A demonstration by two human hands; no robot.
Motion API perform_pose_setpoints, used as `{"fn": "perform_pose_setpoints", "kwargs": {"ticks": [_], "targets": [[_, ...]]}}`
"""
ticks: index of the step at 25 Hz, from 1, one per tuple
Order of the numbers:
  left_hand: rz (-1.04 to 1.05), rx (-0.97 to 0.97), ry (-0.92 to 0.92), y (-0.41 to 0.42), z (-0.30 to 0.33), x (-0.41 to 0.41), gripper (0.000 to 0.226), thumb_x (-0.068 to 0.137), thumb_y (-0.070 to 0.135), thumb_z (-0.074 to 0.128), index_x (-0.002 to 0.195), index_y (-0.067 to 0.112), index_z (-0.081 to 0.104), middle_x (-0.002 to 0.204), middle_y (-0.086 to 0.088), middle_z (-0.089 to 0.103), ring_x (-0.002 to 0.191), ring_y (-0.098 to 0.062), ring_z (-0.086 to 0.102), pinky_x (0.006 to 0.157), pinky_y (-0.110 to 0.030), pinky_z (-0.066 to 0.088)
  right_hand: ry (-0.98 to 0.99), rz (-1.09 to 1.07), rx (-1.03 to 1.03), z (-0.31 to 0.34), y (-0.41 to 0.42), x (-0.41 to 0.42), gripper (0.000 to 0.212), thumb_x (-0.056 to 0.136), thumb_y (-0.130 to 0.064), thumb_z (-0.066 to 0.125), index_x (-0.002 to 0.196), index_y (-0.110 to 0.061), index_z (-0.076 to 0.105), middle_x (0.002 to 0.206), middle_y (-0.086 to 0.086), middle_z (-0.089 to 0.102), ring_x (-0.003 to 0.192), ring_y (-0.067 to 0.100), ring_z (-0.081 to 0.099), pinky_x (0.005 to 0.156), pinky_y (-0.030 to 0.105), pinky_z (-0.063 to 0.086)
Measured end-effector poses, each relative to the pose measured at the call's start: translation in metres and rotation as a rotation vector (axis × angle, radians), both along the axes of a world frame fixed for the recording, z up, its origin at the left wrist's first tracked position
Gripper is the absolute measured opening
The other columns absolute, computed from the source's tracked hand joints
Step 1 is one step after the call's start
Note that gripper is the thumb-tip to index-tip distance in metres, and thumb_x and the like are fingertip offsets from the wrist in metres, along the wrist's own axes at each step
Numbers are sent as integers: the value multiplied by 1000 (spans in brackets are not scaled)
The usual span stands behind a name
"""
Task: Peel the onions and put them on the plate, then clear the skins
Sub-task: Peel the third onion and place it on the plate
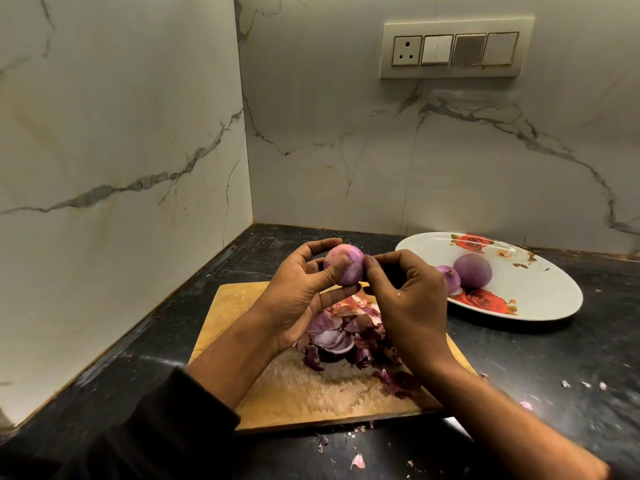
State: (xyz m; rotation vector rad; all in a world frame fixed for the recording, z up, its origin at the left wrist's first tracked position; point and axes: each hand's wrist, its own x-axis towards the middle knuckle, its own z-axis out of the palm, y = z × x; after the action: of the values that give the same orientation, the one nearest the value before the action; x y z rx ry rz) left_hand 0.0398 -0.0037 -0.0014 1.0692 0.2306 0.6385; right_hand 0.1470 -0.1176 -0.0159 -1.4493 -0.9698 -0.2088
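My left hand (298, 292) grips a purple onion (346, 268) above the wooden cutting board (242, 306), thumb across its front. My right hand (405, 296) has its fingertips pinched at the onion's right side; whether skin is between them is hidden. A heap of onion skins (349, 337) lies on the board under both hands. To the right stands a white plate with red roses (540, 289), holding two peeled onions: a larger one (472, 270) and a smaller one (448, 277) partly behind my right hand.
The board sits on a black counter (554, 358) in a corner of marble walls. Small skin scraps (358, 460) are scattered on the counter in front of and right of the board. A switch panel (455, 50) is on the back wall.
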Motion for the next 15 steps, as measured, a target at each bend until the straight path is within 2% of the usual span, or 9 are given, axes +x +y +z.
{"fn": "perform_pose_setpoints", "kwargs": {"ticks": [5, 7, 10, 15], "targets": [[-1, 0, 0, -1, 1, 0, 46, 75, 10, 73, 119, 9, 62, 118, -19, 67, 102, -34, 71, 74, -38, 62, -23, -22, 0, 1, 0, -1, 5, 93, -16, 68, 94, -12, 69, 79, -3, 69, 73, 10, 67, 64, 19, 56], [-15, -32, -13, -1, 1, 0, 43, 76, 11, 72, 119, 9, 64, 114, -17, 71, 104, -35, 71, 73, -37, 62, -10, -17, 11, 3, -1, 0, 5, 94, -18, 67, 94, -13, 67, 79, -3, 68, 72, 11, 67, 63, 21, 56], [-37, -66, -17, -1, 2, -1, 41, 79, 11, 68, 120, 11, 64, 109, -15, 74, 106, -35, 70, 70, -36, 62, 54, 13, 34, 4, 0, 2, 7, 95, -20, 65, 94, -13, 65, 81, 1, 68, 75, 17, 69, 65, 34, 60], [-21, -63, -5, -3, 5, -2, 40, 83, 12, 62, 123, 14, 64, 123, -18, 63, 92, -24, 72, 64, -30, 61, 196, 114, 77, 4, -1, 6, 9, 94, -15, 66, 102, -12, 63, 88, 4, 70, 81, 17, 72, 65, 29, 61]]}}
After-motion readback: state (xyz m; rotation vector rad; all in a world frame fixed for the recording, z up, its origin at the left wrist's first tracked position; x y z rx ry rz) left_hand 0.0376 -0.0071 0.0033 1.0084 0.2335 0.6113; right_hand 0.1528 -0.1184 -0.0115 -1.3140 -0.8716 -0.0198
